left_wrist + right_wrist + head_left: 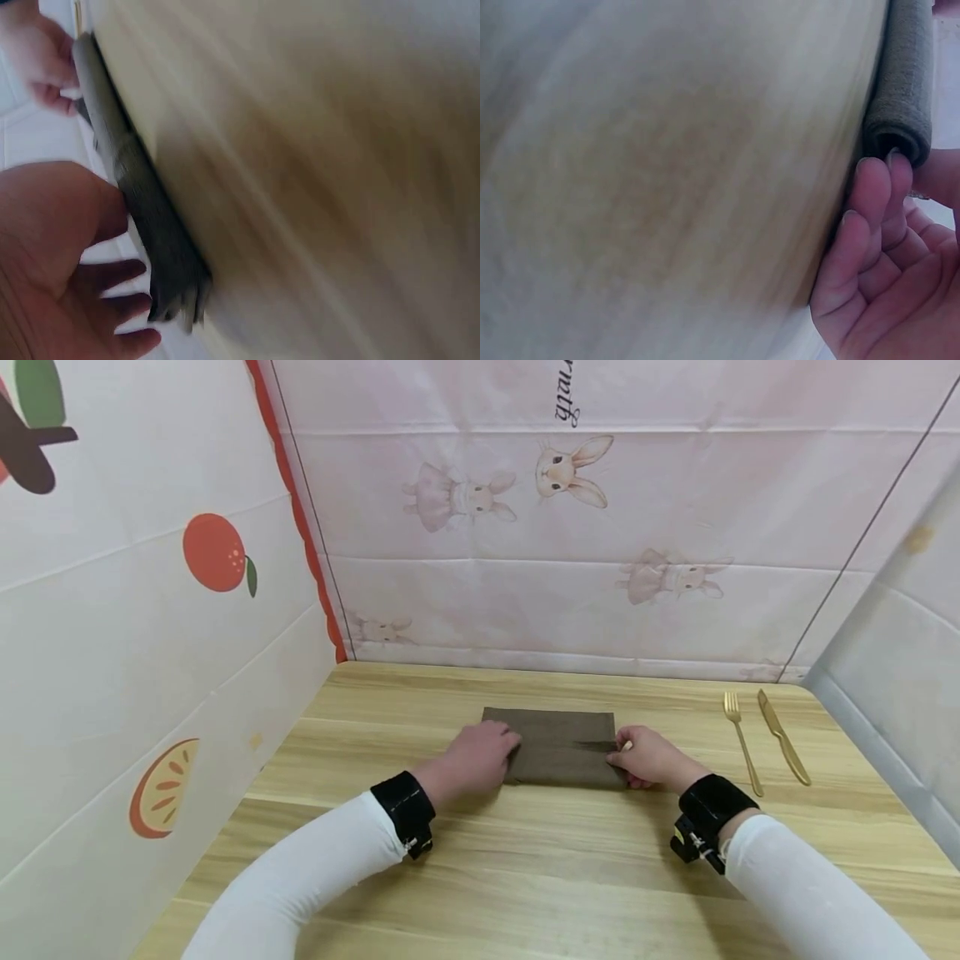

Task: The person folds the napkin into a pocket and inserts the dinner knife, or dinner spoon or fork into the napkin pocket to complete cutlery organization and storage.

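A dark brown cloth napkin, folded into a flat rectangle, lies towards the back of the table. My left hand is at its left end. In the left wrist view the fingers are spread and loosely bent beside the layered end of the napkin, not closed round it. With the right hand I pinch the right end. The right wrist view shows its fingertips tucked into the rolled fold of the napkin, the thumb partly hidden on the far side.
A gold fork and a gold knife lie side by side on the wooden table, right of the right hand. A printed sheet with rabbits hangs behind the table; a fruit-printed sheet covers the left side.
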A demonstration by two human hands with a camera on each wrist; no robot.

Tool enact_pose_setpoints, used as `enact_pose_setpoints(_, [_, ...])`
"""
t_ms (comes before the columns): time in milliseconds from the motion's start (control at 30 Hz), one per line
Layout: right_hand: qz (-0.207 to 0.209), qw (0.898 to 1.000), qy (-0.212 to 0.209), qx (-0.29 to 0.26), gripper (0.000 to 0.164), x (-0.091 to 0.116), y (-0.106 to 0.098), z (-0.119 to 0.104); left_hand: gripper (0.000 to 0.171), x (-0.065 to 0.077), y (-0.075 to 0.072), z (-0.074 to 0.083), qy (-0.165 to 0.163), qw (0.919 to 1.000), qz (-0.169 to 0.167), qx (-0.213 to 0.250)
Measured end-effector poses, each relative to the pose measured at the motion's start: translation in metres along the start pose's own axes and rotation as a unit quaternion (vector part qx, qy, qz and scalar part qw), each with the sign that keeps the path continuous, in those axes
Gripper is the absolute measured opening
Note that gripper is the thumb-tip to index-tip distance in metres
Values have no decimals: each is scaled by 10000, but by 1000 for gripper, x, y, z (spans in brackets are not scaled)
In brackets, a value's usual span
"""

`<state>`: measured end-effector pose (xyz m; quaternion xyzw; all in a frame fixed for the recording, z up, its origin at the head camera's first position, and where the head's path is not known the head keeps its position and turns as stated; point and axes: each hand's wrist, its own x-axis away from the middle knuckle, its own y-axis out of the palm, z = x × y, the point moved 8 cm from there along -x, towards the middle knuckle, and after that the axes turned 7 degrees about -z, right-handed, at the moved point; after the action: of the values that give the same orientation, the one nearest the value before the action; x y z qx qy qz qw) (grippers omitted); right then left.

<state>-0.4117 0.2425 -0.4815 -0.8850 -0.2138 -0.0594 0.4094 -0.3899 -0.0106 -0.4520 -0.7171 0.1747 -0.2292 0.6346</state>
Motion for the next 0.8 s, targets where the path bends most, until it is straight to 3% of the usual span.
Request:
enact_pose_setpoints(67, [-43,10000,-60,38,19,-1,1,0,47,2,7,10,197,9989,-415,46])
enact_pose_setpoints(167, [-50,9999,-118,92,22,-1,1,-1,54,4,16,13,106,9952,-970,57])
enact_pose_setpoints(400, [273,9957,-476,749,19,3,-4,-13,60,3,23,13,-3,9917,-1285,-92])
enact_pose_setpoints(500, [670,9823,-858,1525,28,9,-8,-37,61,1,24,14,-2,9911,-1322,-160])
enact_pose_setpoints(600, [844,9609,-1404,2231,36,17,0,-72,61,0,24,15,31,9906,-1338,-270])
enact_pose_setpoints(700, [421,9438,-1909,2664,36,22,26,-99,61,-1,22,18,72,9900,-1367,-347])
enact_pose_setpoints(800, [-326,9390,-1838,2889,44,21,52,-101,62,-3,21,20,61,9891,-1435,-333])
